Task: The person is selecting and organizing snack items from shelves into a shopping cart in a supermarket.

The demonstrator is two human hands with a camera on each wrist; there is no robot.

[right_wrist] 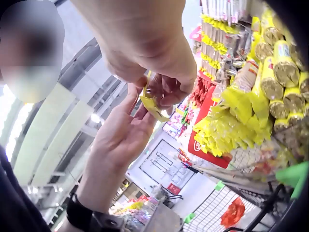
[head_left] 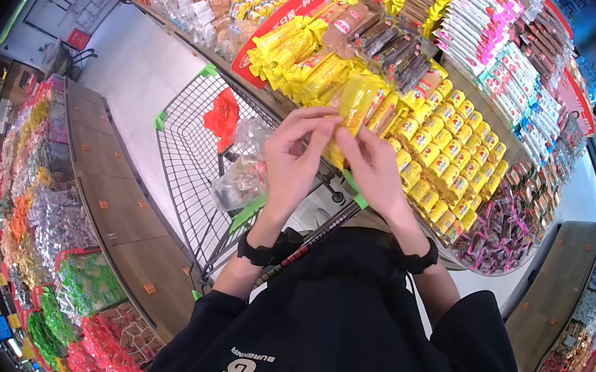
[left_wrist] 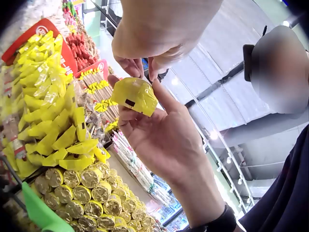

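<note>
A yellow wrapped packet (head_left: 357, 104) is held upright between both hands in the head view. My left hand (head_left: 297, 149) pinches its left side with thumb and fingers. On its right side, my right hand (head_left: 375, 167) grips the lower part, thumb on the front. From the left wrist, the packet's yellow end (left_wrist: 135, 95) rests in the fingers of the right hand (left_wrist: 164, 142), while the left hand (left_wrist: 161, 34) is close above. The right wrist view shows the packet (right_wrist: 153, 106) partly hidden between the fingers of both hands.
A wire shopping cart (head_left: 188, 151) with green corners stands at the left, holding a red item (head_left: 223, 117) and clear bags (head_left: 241, 183). Beyond the hands, a display bears yellow packets (head_left: 291, 49) and stacked yellow rolls (head_left: 446, 148). Candy shelves (head_left: 53, 209) line the far left.
</note>
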